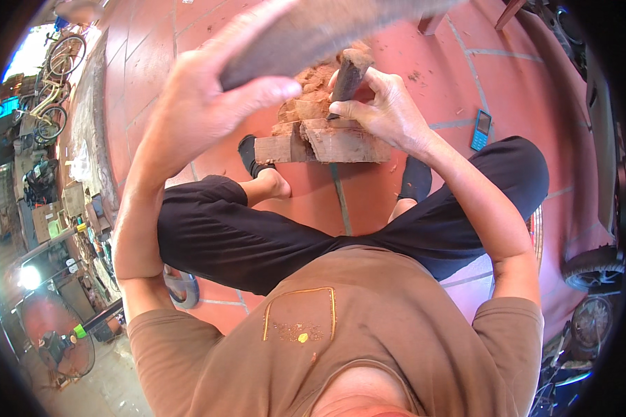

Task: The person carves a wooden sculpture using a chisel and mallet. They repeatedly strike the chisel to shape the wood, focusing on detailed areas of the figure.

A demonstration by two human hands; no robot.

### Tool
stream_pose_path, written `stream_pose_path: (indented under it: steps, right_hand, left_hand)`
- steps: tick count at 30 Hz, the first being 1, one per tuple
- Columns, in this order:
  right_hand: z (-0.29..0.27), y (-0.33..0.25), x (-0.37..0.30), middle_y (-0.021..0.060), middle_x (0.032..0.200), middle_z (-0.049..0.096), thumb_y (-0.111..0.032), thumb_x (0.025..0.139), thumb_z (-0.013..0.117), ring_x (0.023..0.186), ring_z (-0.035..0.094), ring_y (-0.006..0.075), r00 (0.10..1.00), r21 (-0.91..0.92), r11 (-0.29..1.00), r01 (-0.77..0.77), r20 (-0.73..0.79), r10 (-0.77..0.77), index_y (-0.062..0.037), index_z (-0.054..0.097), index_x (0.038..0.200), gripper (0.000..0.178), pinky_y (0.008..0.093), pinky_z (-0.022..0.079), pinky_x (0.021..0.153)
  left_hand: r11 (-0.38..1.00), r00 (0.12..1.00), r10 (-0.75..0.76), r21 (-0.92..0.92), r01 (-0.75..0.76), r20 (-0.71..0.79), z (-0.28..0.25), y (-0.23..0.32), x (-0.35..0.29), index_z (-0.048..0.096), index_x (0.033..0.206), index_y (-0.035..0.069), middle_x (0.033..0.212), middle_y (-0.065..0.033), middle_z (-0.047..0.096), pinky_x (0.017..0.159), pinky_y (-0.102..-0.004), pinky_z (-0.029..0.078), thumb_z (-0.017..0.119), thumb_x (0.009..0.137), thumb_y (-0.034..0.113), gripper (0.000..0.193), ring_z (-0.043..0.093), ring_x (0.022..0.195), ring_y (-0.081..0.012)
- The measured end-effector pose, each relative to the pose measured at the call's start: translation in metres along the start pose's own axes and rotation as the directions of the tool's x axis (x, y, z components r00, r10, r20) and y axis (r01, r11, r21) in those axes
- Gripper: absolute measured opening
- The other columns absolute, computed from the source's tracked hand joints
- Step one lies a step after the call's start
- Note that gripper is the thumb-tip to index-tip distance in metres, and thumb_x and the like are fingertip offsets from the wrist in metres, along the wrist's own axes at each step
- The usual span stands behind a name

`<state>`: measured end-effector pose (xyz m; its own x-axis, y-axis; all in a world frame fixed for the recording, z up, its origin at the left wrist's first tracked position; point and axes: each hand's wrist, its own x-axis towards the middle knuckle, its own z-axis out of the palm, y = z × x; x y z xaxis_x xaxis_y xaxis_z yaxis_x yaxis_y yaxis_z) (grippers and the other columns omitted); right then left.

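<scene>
My left hand (191, 104) is raised at the upper left, gripping a long dark wooden mallet (313, 35) that is blurred and runs out past the top edge. Its thumb sticks out along the near side, and the other fingers are partly hidden. Below and to the right, my right hand (389, 111) pinches a thick dark chisel (351, 76) with a worn brown top. The chisel stands slightly tilted, its lower end at a roughly carved reddish-brown wood block (348, 142). The mallet is apart from the chisel top in this view and covers the block's far part.
The block stands on red floor tiles (459, 76) between my feet, with wood chips around. A blue keypad phone (481, 130) lies to the right. Wooden legs (431, 24) stand at the far right, a wheel (595, 271) farther right. Bicycles (52, 115) and a fan (52, 333) are at left.
</scene>
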<state>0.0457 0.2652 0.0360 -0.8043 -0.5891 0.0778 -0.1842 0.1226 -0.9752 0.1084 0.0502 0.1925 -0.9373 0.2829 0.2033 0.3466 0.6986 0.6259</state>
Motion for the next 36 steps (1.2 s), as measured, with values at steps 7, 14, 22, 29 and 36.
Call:
stream_pose_path:
  steps: [7, 14, 22, 29, 36]
  right_hand:
    - [0.000, 0.007, 0.005, 0.0079, 0.094, 0.072, -0.009, 0.086, 0.077, 0.089, 0.066, 0.0134, 0.995, 0.121, 0.992, 0.041, -0.094, -0.030, 0.0009, 0.067, 0.103, 0.022, 0.0310, 0.055, 0.082]
    - [-0.030, 0.003, 0.020, 0.0083, 0.101, 0.072, -0.008, 0.088, 0.076, 0.095, 0.067, 0.0125, 0.978, 0.161, 0.987, 0.007, -0.205, 0.027, -0.0006, 0.066, 0.109, 0.025, 0.0312, 0.055, 0.086]
    - [-0.002, 0.008, 0.010, 0.0036, 0.100, 0.069, -0.007, 0.088, 0.078, 0.097, 0.066, 0.0115, 1.000, 0.117, 0.993, 0.014, -0.021, -0.011, -0.0019, 0.064, 0.113, 0.029, 0.0307, 0.054, 0.090]
    - [-0.019, 0.002, 0.032, 0.0065, 0.096, 0.071, -0.009, 0.087, 0.078, 0.094, 0.067, 0.0132, 0.989, 0.177, 0.983, 0.046, -0.150, -0.019, 0.0000, 0.065, 0.110, 0.028, 0.0331, 0.055, 0.088]
    - [0.001, 0.006, 0.021, 0.0096, 0.096, 0.072, -0.011, 0.086, 0.078, 0.082, 0.068, 0.0138, 0.996, 0.056, 0.996, 0.067, -0.070, -0.063, 0.0000, 0.066, 0.106, 0.026, 0.0346, 0.056, 0.074]
  left_hand:
    - [0.976, 0.982, -0.169, 0.154, 0.155, 0.084, -0.009, -0.013, -0.007, 0.052, 0.147, 0.015, 0.131, -0.0080, 0.066, 0.098, -0.0344, 0.048, 0.079, 0.084, 0.017, 0.068, 0.067, 0.107, -0.0192]
    - [0.943, 0.941, -0.332, -0.028, 0.331, -0.067, -0.021, -0.004, -0.020, 0.048, 0.150, 0.009, 0.133, -0.0089, 0.063, 0.101, -0.0298, 0.047, 0.074, 0.087, 0.008, 0.068, 0.060, 0.117, -0.0135]
    - [0.959, 0.964, -0.263, 0.096, 0.265, -0.039, -0.025, 0.014, -0.013, 0.048, 0.145, -0.005, 0.135, -0.0205, 0.062, 0.109, -0.0345, 0.042, 0.082, 0.079, 0.006, 0.075, 0.058, 0.124, -0.0224]
    - [0.990, 0.991, -0.131, 0.054, 0.132, -0.020, -0.032, -0.018, -0.018, 0.048, 0.145, -0.005, 0.137, -0.0201, 0.061, 0.108, -0.0338, 0.042, 0.081, 0.080, 0.006, 0.074, 0.057, 0.125, -0.0209]
    - [0.983, 0.982, -0.185, 0.004, 0.185, -0.025, -0.028, -0.017, -0.012, 0.048, 0.145, -0.005, 0.137, -0.0198, 0.060, 0.108, -0.0331, 0.042, 0.081, 0.080, 0.006, 0.074, 0.057, 0.124, -0.0201]
